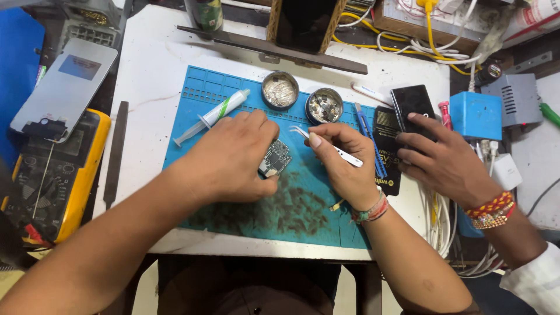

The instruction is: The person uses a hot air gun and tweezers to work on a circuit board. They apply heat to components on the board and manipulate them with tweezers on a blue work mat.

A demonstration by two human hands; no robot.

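Blue silicone work mat [192, 111] covers the white surface [146, 70], its near half smeared with dark residue. Left hand [233, 154] is curled down over a small green circuit board [274, 158], fingers pinning it to the mat at mid-centre. Right hand [344, 160] pinches slim white-handled metal tweezers [326, 146], tips aimed toward the board's upper edge — just beside it, contact not clear from here.

Step in hand, by my reading: fine work on the board, picking or placing a small part with the tweezers while the other hand steadies it. Next move likely calls for a steady, low approach of the tips and no slip of the board under the fingers.

Around: two round open metal tins [280, 90] behind the board, a white syringe tube with green label [219, 114] lying left of them. Another person's hand [446, 160], beaded bracelets at the wrist, rests on a black phone [411, 105] at the right — apart from the work.
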